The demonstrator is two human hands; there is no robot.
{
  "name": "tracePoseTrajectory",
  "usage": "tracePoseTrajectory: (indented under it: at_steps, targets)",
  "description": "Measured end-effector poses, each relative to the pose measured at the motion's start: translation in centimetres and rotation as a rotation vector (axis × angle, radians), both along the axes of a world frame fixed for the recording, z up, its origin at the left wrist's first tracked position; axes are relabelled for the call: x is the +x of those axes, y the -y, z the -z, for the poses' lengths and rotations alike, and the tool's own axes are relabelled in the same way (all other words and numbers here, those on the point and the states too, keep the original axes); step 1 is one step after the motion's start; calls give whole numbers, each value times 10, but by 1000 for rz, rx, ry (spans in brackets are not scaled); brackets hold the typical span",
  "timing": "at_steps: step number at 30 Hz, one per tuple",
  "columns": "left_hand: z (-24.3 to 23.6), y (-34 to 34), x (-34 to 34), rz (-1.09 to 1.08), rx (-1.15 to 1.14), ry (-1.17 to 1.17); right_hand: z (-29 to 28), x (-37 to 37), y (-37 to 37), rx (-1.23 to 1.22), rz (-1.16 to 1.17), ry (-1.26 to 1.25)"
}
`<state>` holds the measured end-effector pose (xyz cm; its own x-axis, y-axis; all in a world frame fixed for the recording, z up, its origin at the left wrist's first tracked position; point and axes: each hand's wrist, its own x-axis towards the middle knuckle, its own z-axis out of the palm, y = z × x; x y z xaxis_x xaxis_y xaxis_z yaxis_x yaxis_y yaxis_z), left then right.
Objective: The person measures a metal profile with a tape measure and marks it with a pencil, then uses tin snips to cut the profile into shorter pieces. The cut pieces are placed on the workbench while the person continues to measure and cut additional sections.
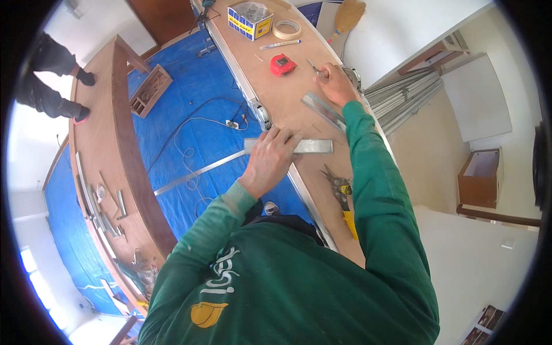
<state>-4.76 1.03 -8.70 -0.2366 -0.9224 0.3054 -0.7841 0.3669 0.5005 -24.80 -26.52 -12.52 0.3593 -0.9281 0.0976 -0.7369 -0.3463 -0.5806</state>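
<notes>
My left hand is closed over a short metal channel piece, which lies across the wooden bench top and juts past its left edge. Farther off, my right hand pinches a slim, pointed, pen-like thing; its exact kind is too small to tell. Beside the right wrist lies a second metal channel piece. Tin snips with yellow on the handle rest near my right forearm. A red tape measure sits beyond my hands.
A marker pen, a tape roll and a yellow-blue box stand at the far end. Cables cross the blue sheet on the floor. Someone's legs stand on a plank at left. Long metal profiles lie at right.
</notes>
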Motion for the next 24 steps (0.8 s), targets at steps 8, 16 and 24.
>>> tracePoseTrajectory:
  at_steps: [8,16,24]
  targets:
    - [30,38,0,102,-54,-71,12,-28,1,221,72,229]
    - [4,46,3,169,-63,-189,-6,-38,-16,316,193,353]
    - [-32,139,64,-103,-90,-94,-85,-82,-174,113,202,443]
